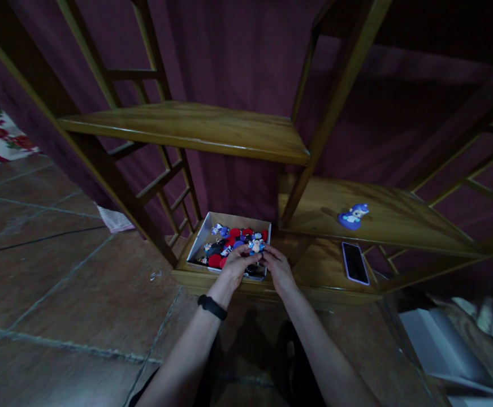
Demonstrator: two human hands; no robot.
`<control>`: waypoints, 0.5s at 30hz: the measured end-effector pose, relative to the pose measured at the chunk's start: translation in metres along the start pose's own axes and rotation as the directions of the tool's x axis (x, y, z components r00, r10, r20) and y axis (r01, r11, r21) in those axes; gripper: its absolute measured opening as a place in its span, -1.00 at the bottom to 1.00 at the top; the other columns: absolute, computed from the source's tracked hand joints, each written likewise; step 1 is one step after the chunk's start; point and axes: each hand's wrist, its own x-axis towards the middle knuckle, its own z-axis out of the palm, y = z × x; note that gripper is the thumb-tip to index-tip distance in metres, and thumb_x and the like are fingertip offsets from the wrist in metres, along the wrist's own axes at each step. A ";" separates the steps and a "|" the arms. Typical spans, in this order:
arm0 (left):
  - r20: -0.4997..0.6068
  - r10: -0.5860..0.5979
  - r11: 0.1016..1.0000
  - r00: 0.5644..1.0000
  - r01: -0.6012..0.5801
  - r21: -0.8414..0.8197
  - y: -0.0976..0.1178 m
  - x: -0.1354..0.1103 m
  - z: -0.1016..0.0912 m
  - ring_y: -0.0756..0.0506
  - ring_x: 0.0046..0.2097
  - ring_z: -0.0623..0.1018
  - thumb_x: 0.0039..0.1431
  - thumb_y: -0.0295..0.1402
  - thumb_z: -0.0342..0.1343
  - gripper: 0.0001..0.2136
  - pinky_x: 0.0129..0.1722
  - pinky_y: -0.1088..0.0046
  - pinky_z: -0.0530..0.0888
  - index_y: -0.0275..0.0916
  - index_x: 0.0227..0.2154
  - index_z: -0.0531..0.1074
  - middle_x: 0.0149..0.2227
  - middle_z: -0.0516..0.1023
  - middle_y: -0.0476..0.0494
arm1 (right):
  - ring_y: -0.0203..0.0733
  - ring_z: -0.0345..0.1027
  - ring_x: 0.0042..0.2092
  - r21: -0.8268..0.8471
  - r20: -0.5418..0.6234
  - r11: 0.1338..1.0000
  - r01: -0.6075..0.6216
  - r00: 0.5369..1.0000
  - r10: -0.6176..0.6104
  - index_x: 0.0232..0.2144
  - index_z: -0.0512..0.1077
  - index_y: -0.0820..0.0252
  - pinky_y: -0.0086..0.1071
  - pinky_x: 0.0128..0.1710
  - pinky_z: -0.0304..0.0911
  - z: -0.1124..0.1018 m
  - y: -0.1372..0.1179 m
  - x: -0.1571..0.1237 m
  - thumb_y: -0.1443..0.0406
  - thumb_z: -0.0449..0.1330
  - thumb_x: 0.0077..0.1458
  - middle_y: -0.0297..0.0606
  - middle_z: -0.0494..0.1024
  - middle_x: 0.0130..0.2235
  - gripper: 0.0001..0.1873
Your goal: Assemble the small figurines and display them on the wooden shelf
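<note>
Between my two hands is a small blue and white figurine (256,246), held at the right end of an open cardboard box. My left hand (237,261) grips it from the left with bent fingers. From the other side, the fingers of my right hand (275,263) close on it. The box (199,236) sits on the bottom shelf and contains several more figurines, many with red, blue or dark round bases (215,260). My hands hide part of the box's front right corner. On the raised shelf to the right stands a purple and white figurine (354,216), apart from my hands.
A wooden shelf board (187,127) spans above the box, and a slanting post (314,141) rises right of it. A phone (355,263) lies on the lower right shelf. A grey-white box (445,345) is on the floor at right; a dark cable (38,242) runs along the left floor.
</note>
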 end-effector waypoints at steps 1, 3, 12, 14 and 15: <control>0.008 0.007 1.000 1.000 -0.007 0.014 0.000 0.000 0.000 -0.02 -0.35 0.50 -0.39 -0.45 0.38 -0.65 -0.27 0.45 0.41 -0.30 -0.40 0.51 -0.39 0.55 -0.07 | -0.15 0.40 -0.21 0.002 -0.009 1.000 -0.002 1.000 0.002 -0.32 0.51 0.16 -0.25 -0.13 0.29 0.000 0.001 0.001 0.21 0.27 -0.28 -0.25 0.56 -0.24 -0.65; 0.026 0.020 0.999 0.999 -0.021 0.038 0.001 -0.002 -0.001 -0.02 -0.35 0.50 -0.37 -0.43 0.37 -0.65 -0.27 0.45 0.40 -0.29 -0.37 0.52 -0.38 0.56 -0.08 | -0.16 0.41 -0.23 0.015 -0.028 1.000 -0.009 1.000 0.009 -0.33 0.51 0.17 -0.25 -0.14 0.29 -0.001 0.003 0.004 0.22 0.28 -0.30 -0.25 0.57 -0.26 -0.65; -0.026 0.072 0.995 0.997 -0.070 0.065 0.002 -0.003 -0.001 0.00 -0.39 0.48 -0.40 -0.45 0.37 -0.66 -0.30 0.48 0.38 -0.30 -0.42 0.49 -0.45 0.55 -0.03 | -0.19 0.40 -0.23 0.030 -0.033 1.000 -0.001 0.999 0.002 -0.27 0.49 0.18 -0.27 -0.14 0.28 -0.002 0.005 0.005 0.23 0.27 -0.29 -0.26 0.56 -0.25 -0.60; -0.048 0.092 0.994 0.995 -0.089 0.071 0.002 -0.003 0.001 0.01 -0.40 0.48 -0.41 -0.45 0.37 -0.66 -0.30 0.49 0.38 -0.30 -0.44 0.47 -0.46 0.54 -0.02 | -0.19 0.40 -0.24 0.020 -0.035 1.000 -0.011 0.999 0.011 -0.26 0.48 0.17 -0.27 -0.14 0.28 -0.002 0.006 0.006 0.22 0.27 -0.28 -0.27 0.56 -0.25 -0.58; -0.055 0.101 0.992 0.993 -0.097 0.075 0.002 -0.003 0.001 0.01 -0.40 0.48 -0.42 -0.45 0.37 -0.66 -0.31 0.49 0.39 -0.30 -0.44 0.46 -0.47 0.53 -0.01 | -0.19 0.40 -0.24 0.017 -0.036 1.000 -0.014 0.999 0.015 -0.25 0.48 0.17 -0.27 -0.14 0.28 -0.002 0.007 0.006 0.21 0.28 -0.28 -0.27 0.56 -0.26 -0.58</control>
